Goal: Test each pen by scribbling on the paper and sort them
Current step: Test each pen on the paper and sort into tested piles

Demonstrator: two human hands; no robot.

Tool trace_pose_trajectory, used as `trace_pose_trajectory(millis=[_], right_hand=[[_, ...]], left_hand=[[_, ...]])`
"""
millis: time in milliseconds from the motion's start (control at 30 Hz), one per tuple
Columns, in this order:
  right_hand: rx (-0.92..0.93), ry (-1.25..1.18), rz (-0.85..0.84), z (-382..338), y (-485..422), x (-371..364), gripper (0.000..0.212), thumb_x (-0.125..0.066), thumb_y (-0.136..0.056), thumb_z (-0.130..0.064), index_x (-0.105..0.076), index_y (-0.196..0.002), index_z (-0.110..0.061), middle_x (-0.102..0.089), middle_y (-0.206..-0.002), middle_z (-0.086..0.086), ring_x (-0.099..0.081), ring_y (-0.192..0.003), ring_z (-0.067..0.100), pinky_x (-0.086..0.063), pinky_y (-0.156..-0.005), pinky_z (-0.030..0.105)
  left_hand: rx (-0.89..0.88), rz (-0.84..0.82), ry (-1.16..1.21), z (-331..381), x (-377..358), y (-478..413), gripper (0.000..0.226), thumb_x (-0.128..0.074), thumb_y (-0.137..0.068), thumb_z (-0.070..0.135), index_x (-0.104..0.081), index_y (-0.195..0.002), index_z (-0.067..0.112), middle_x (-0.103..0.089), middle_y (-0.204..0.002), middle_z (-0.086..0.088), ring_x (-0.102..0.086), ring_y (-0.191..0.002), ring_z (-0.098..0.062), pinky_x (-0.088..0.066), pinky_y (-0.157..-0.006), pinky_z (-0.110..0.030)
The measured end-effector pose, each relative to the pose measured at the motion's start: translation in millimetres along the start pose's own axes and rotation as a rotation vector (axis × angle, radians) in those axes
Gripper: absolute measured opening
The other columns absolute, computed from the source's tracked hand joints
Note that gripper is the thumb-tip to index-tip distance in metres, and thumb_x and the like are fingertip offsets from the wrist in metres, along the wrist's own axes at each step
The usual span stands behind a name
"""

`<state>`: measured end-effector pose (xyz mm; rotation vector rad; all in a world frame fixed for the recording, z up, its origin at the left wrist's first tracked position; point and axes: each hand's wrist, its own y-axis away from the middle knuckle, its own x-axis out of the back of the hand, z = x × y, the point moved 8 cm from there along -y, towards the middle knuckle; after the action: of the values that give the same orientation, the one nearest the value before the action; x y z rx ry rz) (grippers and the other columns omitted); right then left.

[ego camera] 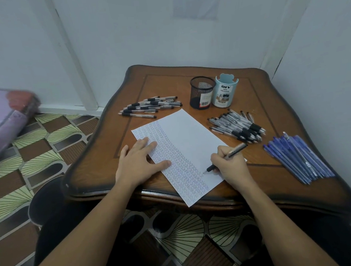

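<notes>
Two cups, contents unclear

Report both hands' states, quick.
Left hand: open, flat, pressing the paper.
Right hand: gripping a pen, tip at the paper.

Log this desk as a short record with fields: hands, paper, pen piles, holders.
left hand: flat on the paper, fingers straight
right hand: grips a pen, tip on the paper
paper: left part scribbled, right part blank
pen piles: black-grip pile beyond paper, left; second pile right of it; blue pens far right
holders: mesh cup and blue organizer, side by side at the back
</notes>
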<state>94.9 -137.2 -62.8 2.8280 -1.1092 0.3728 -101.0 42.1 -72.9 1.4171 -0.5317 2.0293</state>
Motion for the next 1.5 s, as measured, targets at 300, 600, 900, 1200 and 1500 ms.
trace_pose_trajectory(millis=[300, 600, 900, 1200, 1500], right_hand=[[-0.223, -0.339, 0.208, 7.0, -1.6, 18.2, 0.036, -0.054, -0.099, -0.009, -0.049, -0.064, -0.01, -0.054, -0.051, 0.003, -0.051, -0.046, 0.014, -0.038, -0.042, 0.02], [-0.45, -0.335, 0.09, -3.1, -20.7, 9.9, 0.038, -0.041, -0.102, -0.051, -0.056, -0.093, -0.017, -0.042, -0.046, 0.002, -0.036, -0.04, 0.015, -0.027, -0.05, 0.029], [-0.179, 0.267, 0.051, -27.1, -47.8, 6.4, 0.04, -0.027, -0.108, -0.039, -0.05, -0.097, -0.009, -0.05, -0.07, 0.007, -0.046, -0.058, 0.013, -0.038, -0.059, 0.032], [0.0, 0.922, 0.047, -70.3, -112.9, 62.7, 0.019, -0.047, -0.101, -0.019, -0.064, -0.105, -0.013, -0.065, -0.091, 0.005, -0.06, -0.082, 0.022, -0.05, -0.069, 0.037], [-0.129, 1.23, -0.106, -30.7, -135.8, 72.0, 0.024, -0.055, -0.097, -0.025, -0.068, -0.11, -0.01, -0.067, -0.096, 0.007, -0.063, -0.083, 0.019, -0.056, -0.073, 0.032]], left_hand=[[-0.002, -0.009, -0.001, 0.4, -0.5, 0.6, 0.09, -0.037, -0.071, 0.087, -0.033, -0.147, 0.04, -0.017, -0.161, 0.012, -0.012, -0.148, -0.009, 0.005, -0.119, -0.043], [0.002, -0.003, 0.016, -0.5, -0.3, 1.7, 0.089, -0.039, -0.072, 0.087, -0.034, -0.147, 0.04, -0.017, -0.161, 0.012, -0.012, -0.148, -0.008, 0.006, -0.119, -0.042], [-0.011, 0.003, 0.025, 0.2, 1.6, 2.7, 0.086, -0.042, -0.076, 0.084, -0.033, -0.148, 0.039, -0.015, -0.161, 0.012, -0.01, -0.148, -0.007, 0.007, -0.118, -0.042], [-0.012, 0.0, 0.04, 0.9, 2.5, 1.4, 0.086, -0.04, -0.075, 0.085, -0.033, -0.148, 0.04, -0.014, -0.161, 0.013, -0.009, -0.148, -0.006, 0.008, -0.118, -0.041], [-0.009, 0.027, 0.075, 0.3, 4.9, 1.6, 0.083, -0.044, -0.079, 0.08, -0.033, -0.149, 0.036, -0.016, -0.16, 0.013, -0.01, -0.148, -0.004, 0.008, -0.118, -0.038]])
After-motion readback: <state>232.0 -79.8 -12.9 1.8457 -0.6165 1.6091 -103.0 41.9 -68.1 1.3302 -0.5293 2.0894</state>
